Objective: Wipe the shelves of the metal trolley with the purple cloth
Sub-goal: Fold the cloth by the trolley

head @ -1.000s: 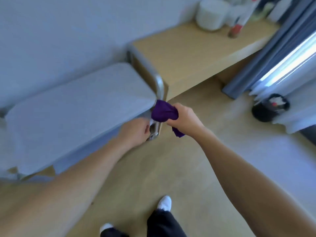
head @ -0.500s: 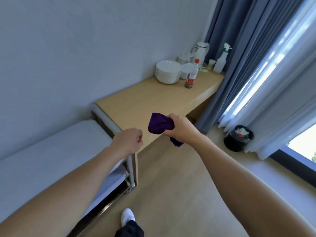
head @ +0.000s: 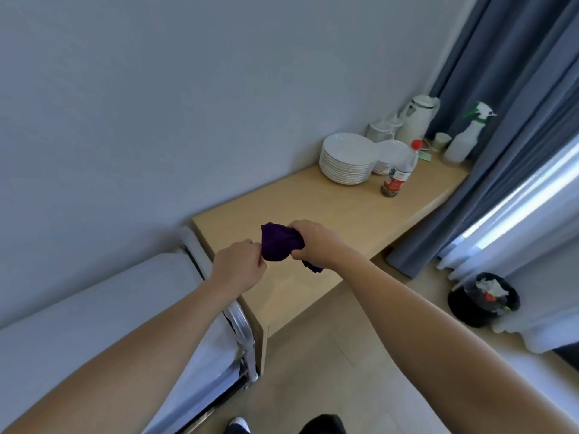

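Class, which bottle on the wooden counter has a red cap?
The small bottle beside the stacked plates; the spray bottle near the curtain has a green-and-white trigger.

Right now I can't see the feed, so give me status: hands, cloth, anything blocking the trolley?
Right hand gripping purple cloth; left hand pinching its edge. Cloth bunched in the air, off the metal trolley. Nothing blocking.

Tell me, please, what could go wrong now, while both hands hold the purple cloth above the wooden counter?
1. The purple cloth is bunched between the left hand and right hand; wiping the trolley with a wad may clean unevenly.
2. A loose tail hangs under the right hand and could slip out.
3. A wide swing could reach the bottle or the plates.
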The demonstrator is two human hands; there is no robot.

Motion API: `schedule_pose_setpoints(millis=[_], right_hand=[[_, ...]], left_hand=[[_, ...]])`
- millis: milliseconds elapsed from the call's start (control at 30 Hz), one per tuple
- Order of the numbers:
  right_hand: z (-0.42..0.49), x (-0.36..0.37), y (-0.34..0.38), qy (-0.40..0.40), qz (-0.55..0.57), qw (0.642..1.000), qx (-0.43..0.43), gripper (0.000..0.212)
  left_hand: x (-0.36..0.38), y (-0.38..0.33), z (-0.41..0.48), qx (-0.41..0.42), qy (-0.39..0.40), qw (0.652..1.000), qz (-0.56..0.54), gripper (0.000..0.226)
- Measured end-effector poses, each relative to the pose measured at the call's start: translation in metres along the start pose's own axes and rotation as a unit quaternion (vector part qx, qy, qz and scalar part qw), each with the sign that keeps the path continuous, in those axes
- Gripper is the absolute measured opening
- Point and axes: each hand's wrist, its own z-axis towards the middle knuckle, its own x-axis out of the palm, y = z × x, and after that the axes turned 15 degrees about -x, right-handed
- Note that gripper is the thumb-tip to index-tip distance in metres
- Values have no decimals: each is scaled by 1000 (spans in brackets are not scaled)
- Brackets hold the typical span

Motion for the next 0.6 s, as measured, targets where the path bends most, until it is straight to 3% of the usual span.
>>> schedule_pose_setpoints(millis=[200,333,433,500,600], right_hand=[[71,21,-41,144,-61,980,-124,41],[95,40,-66,227,-74,952,-192,38],[102,53,-86,235,-83,943,-221,33],[101,62,-101,236,-110,940,-221,50],[88,76,-118,162,-108,956,-219,57]], left_hand=[[30,-7,24,-128,-25,991,14,22],[53,-22,28,-165,-1,986,-2,25],[72,-30,33,-160,35,986,-17,29],[86,-34,33,-147,71,986,-31,35],[109,-40,27,-155,82,984,-27,49]])
